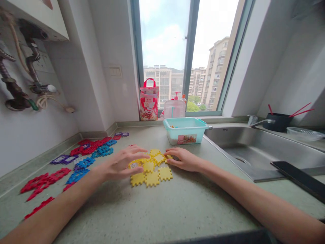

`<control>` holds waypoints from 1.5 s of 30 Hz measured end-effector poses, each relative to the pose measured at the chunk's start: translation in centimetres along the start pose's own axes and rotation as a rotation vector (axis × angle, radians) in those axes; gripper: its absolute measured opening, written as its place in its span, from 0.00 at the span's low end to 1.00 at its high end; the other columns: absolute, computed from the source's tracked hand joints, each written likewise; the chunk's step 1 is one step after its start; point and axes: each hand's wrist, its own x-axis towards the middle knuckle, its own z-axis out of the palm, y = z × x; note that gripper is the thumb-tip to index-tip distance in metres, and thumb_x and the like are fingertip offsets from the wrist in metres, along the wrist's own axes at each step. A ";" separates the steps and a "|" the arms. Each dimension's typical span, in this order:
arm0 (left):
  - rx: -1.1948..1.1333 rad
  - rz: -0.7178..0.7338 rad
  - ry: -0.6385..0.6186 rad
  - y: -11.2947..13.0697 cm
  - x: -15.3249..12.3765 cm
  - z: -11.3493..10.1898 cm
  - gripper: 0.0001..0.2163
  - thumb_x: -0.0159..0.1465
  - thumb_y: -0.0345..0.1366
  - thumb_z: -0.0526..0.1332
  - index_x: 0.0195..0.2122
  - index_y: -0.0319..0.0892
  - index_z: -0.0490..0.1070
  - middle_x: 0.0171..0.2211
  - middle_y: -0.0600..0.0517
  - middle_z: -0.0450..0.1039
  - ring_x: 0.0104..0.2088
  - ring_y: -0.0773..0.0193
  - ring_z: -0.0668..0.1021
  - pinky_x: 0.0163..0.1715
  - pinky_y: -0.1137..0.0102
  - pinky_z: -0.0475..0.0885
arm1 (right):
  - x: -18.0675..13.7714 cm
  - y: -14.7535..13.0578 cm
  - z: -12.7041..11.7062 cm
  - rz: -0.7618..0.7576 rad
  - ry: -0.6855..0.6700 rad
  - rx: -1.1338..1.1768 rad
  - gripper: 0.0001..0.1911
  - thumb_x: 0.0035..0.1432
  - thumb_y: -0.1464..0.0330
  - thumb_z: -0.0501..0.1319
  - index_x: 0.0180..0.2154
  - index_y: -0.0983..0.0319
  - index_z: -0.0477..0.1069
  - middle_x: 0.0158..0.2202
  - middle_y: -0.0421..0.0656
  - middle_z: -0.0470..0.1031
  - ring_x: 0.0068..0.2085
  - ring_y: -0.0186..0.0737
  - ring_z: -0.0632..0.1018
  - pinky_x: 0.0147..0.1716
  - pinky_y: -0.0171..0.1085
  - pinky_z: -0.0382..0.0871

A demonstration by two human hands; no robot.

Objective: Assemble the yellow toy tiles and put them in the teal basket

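Observation:
Several yellow interlocking plastic tiles (151, 169) lie joined flat on the grey-green countertop (157, 210). My left hand (120, 164) rests on the left side of the yellow cluster, fingers spread and pressing on the tiles. On the cluster's right edge, my right hand (183, 158) touches a tile with its fingertips. Neither hand lifts a piece. Red tiles (43, 181), blue tiles (83, 167) and purple tiles (63, 159) are laid out in rows to the left.
A teal plastic tub (185, 130) stands behind the yellow tiles, beside a steel sink (256, 149) with a faucet (259, 121). A red gift bag (149, 101) and bottles sit at the window. A dark board (297, 176) lies across the sink's front edge.

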 end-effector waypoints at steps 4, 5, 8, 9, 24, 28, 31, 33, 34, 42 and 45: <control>0.030 0.054 -0.028 0.9 0.3 2.0 0.30 0.64 0.47 0.69 0.68 0.53 0.69 0.73 0.44 0.60 0.71 0.40 0.65 0.70 0.46 0.62 | -0.1 -0.8 0.1 -0.070 0.084 0.001 0.20 0.73 0.59 0.59 0.59 0.59 0.77 0.63 0.54 0.75 0.60 0.52 0.78 0.61 0.51 0.72; 0.036 0.052 -0.038 1.0 0.4 2.6 0.30 0.65 0.46 0.68 0.69 0.53 0.69 0.74 0.44 0.59 0.72 0.40 0.63 0.71 0.46 0.60 | -0.2 -1.2 0.0 -0.113 0.100 0.011 0.18 0.73 0.59 0.60 0.58 0.58 0.77 0.63 0.52 0.76 0.60 0.50 0.78 0.61 0.50 0.72; 0.032 -0.020 -0.052 1.0 0.9 3.8 0.25 0.72 0.46 0.61 0.70 0.51 0.67 0.73 0.43 0.61 0.73 0.44 0.63 0.71 0.48 0.60 | -0.2 -2.7 -0.1 -0.240 0.098 0.013 0.13 0.67 0.58 0.67 0.49 0.55 0.80 0.55 0.47 0.81 0.53 0.47 0.80 0.57 0.47 0.73; 0.034 -0.058 -0.044 1.0 1.0 4.0 0.25 0.74 0.48 0.59 0.70 0.50 0.67 0.73 0.42 0.61 0.72 0.44 0.64 0.71 0.49 0.60 | -0.1 -3.1 -0.1 -0.267 0.079 0.004 0.12 0.64 0.57 0.69 0.46 0.55 0.81 0.51 0.46 0.82 0.50 0.47 0.81 0.56 0.46 0.73; 0.031 -0.314 -0.132 -1.8 -0.7 -0.7 0.21 0.60 0.53 0.69 0.48 0.45 0.77 0.46 0.49 0.81 0.45 0.53 0.81 0.44 0.65 0.71 | -0.6 -2.7 -2.4 -0.211 -0.117 -0.042 0.22 0.60 0.57 0.73 0.53 0.57 0.81 0.46 0.47 0.83 0.47 0.50 0.80 0.49 0.46 0.73; -0.065 -0.349 -0.115 -2.2 -0.7 0.0 0.21 0.60 0.52 0.69 0.48 0.45 0.78 0.45 0.48 0.81 0.43 0.54 0.82 0.43 0.66 0.73 | -0.7 -2.4 -2.6 -0.164 -0.162 -0.017 0.15 0.61 0.59 0.72 0.48 0.57 0.83 0.44 0.46 0.84 0.46 0.49 0.80 0.49 0.46 0.73; -0.116 -0.400 -0.093 -2.6 -0.8 0.3 0.21 0.59 0.50 0.69 0.51 0.45 0.78 0.43 0.49 0.82 0.41 0.55 0.83 0.43 0.66 0.74 | -0.7 -2.3 -2.6 -0.163 -0.186 0.019 0.16 0.61 0.60 0.72 0.49 0.56 0.83 0.45 0.45 0.84 0.47 0.48 0.81 0.50 0.45 0.73; -0.085 -0.412 -0.051 -3.0 -0.9 0.3 0.24 0.57 0.47 0.70 0.54 0.45 0.77 0.43 0.49 0.83 0.40 0.55 0.83 0.42 0.66 0.74 | -0.8 -2.2 -2.7 -0.153 -0.174 0.016 0.17 0.60 0.60 0.73 0.50 0.56 0.83 0.45 0.45 0.84 0.47 0.48 0.81 0.50 0.44 0.73; -0.054 -0.409 -0.023 -3.2 -1.0 0.3 0.25 0.55 0.46 0.70 0.54 0.45 0.77 0.43 0.49 0.82 0.40 0.55 0.83 0.42 0.66 0.74 | -0.8 -2.1 -2.7 -0.140 -0.158 0.001 0.18 0.59 0.60 0.73 0.50 0.56 0.83 0.45 0.45 0.84 0.47 0.48 0.81 0.49 0.44 0.74; -0.022 -0.219 0.075 -1.1 -0.1 -0.1 0.19 0.57 0.46 0.71 0.48 0.45 0.80 0.42 0.48 0.79 0.42 0.54 0.80 0.46 0.64 0.73 | -0.3 -3.1 -0.8 -0.041 0.152 0.010 0.17 0.63 0.59 0.71 0.50 0.58 0.79 0.45 0.46 0.83 0.42 0.45 0.83 0.45 0.41 0.74; -0.106 -0.145 0.002 0.7 0.6 0.7 0.17 0.58 0.46 0.71 0.46 0.44 0.79 0.40 0.50 0.79 0.40 0.57 0.80 0.43 0.66 0.72 | 0.1 -4.6 0.7 -0.034 0.182 0.074 0.13 0.65 0.57 0.70 0.45 0.58 0.78 0.43 0.44 0.84 0.41 0.43 0.83 0.44 0.40 0.74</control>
